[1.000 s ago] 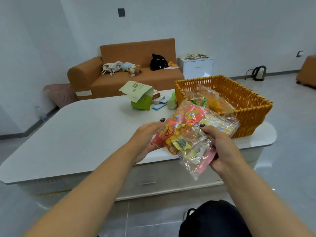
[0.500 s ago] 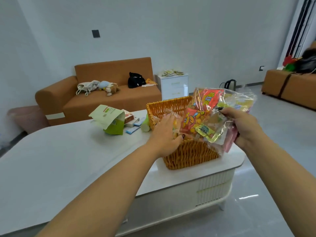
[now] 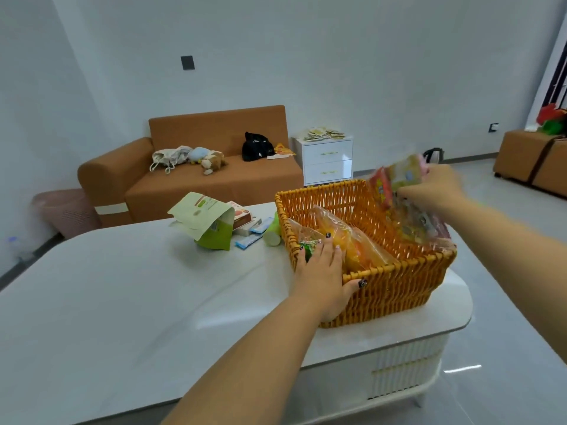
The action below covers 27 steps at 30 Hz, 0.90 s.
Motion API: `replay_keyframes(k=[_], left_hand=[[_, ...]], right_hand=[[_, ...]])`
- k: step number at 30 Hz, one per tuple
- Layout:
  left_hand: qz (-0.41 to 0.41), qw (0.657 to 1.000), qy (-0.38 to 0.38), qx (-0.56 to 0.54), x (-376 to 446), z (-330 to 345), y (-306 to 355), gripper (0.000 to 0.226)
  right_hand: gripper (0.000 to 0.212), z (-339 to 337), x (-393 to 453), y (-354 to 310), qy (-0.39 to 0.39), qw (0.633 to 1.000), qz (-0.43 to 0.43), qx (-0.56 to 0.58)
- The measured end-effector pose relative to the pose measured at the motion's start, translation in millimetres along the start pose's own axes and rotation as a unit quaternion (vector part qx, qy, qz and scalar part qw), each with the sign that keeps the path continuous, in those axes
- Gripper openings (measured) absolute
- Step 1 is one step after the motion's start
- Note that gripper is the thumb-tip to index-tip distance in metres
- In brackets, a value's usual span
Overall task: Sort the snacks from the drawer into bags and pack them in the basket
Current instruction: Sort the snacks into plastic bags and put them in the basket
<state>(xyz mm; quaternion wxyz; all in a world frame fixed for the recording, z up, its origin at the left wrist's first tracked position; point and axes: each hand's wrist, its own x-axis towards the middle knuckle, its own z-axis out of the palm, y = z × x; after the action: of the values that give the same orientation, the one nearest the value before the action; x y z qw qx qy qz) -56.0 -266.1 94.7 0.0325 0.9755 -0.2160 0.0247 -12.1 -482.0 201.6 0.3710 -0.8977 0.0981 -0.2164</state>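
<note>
A woven orange basket [image 3: 395, 283] stands at the right end of a white table [image 3: 129, 302], right of the frame's centre. The left hand [image 3: 322, 271] lies over the basket's near left corner, its fingers fairly straight and spread on the clear bags of snacks [image 3: 346, 243] already inside, while the thumb reaches along the outside of the front wall. The right hand [image 3: 438, 185], at the upper right of the frame and blurred, grips the top of a clear bag of colourful snack packets [image 3: 399, 204]; this bag hangs tilted over the right side of the basket, its lower part within the rim. Left of the basket, on the table, a green and cream carton [image 3: 208, 225] lies open beside small boxes [image 3: 245, 219], blue wrapped bars [image 3: 254, 234] and a pale green cup [image 3: 274, 233] lying on its side against the basket wall. Beyond the table stand a brown sofa [image 3: 190, 176] and a white drawer unit [image 3: 326, 161].
</note>
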Motion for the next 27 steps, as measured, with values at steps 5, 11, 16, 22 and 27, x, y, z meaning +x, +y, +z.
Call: replay_keyframes(k=[5, 11, 16, 22, 27], left_hand=[[-0.006, 1.000, 0.002, 0.001, 1.0, 0.8, 0.2, 0.077], [-0.004, 1.000, 0.005, 0.005, 1.2, 1.4, 1.6, 0.077], [0.003, 1.000, 0.013, 0.001, 1.4, 1.3, 0.2, 0.076], [-0.002, 0.993, 0.020, -0.114, 1.3, -10.2, 2.5, 0.077], [0.074, 0.965, 0.101, -0.229, 38.7, -49.2, 29.3, 0.032]], right_hand=[[0.021, 49.2, 14.3, -7.7, -0.097, 0.976, -0.007, -0.196], [0.019, 67.4, 19.9, -17.4, -0.147, 0.932, 0.006, -0.333], [0.030, 70.5, 29.2, -32.3, -0.182, 0.913, 0.034, -0.364], [0.033, 70.1, 29.9, -6.5, -0.183, 0.911, 0.062, -0.365], [0.034, 59.7, 38.4, 18.4, -0.168, 0.935, 0.069, -0.303]])
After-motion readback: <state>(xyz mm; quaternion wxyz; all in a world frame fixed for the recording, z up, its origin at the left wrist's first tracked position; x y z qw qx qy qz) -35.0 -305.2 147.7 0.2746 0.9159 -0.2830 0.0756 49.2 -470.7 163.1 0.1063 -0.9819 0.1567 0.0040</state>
